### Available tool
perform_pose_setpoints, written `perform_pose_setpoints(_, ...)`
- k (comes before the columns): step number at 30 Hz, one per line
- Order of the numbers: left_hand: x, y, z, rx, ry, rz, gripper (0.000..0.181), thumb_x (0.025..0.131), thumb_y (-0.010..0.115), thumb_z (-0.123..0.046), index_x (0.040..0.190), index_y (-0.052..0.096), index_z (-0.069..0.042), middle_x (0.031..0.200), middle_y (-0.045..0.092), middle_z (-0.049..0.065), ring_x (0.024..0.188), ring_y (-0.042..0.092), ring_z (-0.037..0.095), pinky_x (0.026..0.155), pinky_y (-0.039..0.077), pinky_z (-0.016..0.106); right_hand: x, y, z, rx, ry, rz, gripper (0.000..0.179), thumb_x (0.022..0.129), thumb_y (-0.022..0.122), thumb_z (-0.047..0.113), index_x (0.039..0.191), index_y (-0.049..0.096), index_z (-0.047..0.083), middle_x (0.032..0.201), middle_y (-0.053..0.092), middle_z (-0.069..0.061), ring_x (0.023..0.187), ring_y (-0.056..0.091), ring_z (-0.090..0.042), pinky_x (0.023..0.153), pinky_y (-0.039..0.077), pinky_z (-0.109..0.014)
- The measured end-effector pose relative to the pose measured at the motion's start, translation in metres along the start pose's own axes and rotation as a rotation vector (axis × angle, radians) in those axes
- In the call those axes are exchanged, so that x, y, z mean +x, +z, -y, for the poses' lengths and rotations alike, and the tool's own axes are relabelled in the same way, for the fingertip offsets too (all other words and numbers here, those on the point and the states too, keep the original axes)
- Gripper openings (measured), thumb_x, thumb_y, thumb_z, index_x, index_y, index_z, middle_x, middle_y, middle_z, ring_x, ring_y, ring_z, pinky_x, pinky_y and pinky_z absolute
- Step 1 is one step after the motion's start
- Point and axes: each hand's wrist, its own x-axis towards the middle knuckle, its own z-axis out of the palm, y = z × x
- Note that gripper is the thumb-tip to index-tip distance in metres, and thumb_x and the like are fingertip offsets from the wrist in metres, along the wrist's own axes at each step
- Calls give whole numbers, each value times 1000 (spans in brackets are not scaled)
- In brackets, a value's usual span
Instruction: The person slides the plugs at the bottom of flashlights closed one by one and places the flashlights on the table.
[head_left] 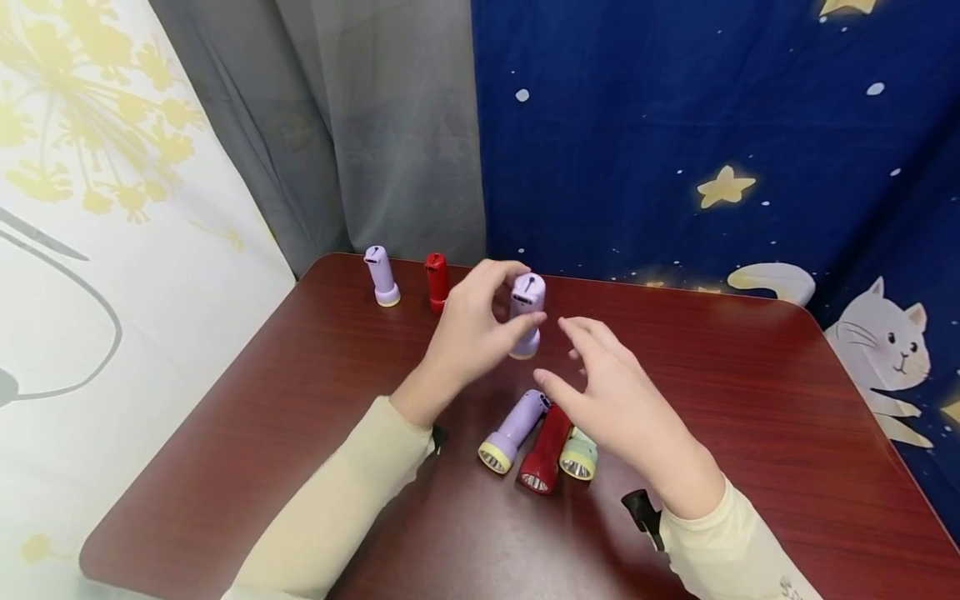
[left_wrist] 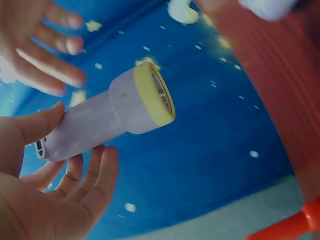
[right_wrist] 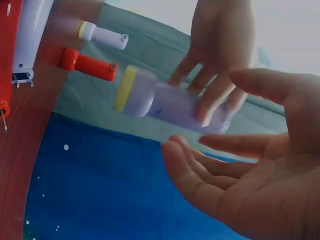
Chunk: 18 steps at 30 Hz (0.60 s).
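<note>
My left hand point(head_left: 472, 317) holds a purple flashlight point(head_left: 528, 300) between thumb and fingers, with its yellow-rimmed lens end pointing down. In the left wrist view this flashlight point(left_wrist: 105, 115) is seen whole, gripped near its tail end. To its right my right hand point(head_left: 615, 383) reaches up, fingers apart and holding nothing. In the right wrist view a gap shows between the right hand point(right_wrist: 240, 170) and the flashlight. Below the hands lie a purple flashlight point(head_left: 513, 433), a red flashlight point(head_left: 545, 454) and a pale green flashlight point(head_left: 579, 457), the last partly hidden by the right hand.
At the back left of the dark red table point(head_left: 315, 383), another purple flashlight point(head_left: 381, 275) and a red flashlight point(head_left: 437, 282) stand upright on their lens ends. Behind the table hang a grey curtain point(head_left: 405, 125) and a blue starry curtain point(head_left: 637, 150).
</note>
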Motion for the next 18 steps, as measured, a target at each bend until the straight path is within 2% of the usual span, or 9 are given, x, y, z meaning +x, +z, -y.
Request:
perform_pose_setpoints(4,31,2,35,34,-194,60,48,84,92,-16,123,66,-8,111,70,9,91,72,20,80,64,34,5,11,-2,-105,-4,124,69,98,73,33,153,51,-4,160,48,-23,145,51,-43,121,45,-59)
perform_pose_setpoints(8,56,14,73,105,-368,140,48,83,93,-20,118,61,-12,111,71,8,96,70,22,82,63,37,9,22,-1,-185,4,243,71,95,75,35,151,54,-4,159,50,-22,146,49,-43,120,46,-57)
perform_pose_setpoints(11,65,29,100,148,-445,190,49,85,92,-24,117,56,-13,110,70,10,99,68,24,83,63,39,10,28,-1,-224,19,320,73,93,78,37,149,56,-4,159,50,-22,147,49,-42,121,46,-56)
perform_pose_setpoints(14,68,42,121,173,-502,207,50,86,91,-24,118,54,-12,113,70,12,101,70,27,86,64,42,10,34,-2,-247,23,369,75,91,82,38,148,58,-3,158,52,-21,145,51,-43,119,47,-58)
perform_pose_setpoints(18,69,50,133,174,-561,195,50,87,89,-22,120,52,-12,120,71,16,105,71,30,92,65,46,10,39,-5,-278,8,389,72,88,84,38,145,62,-2,153,57,-20,136,57,-42,112,50,-61)
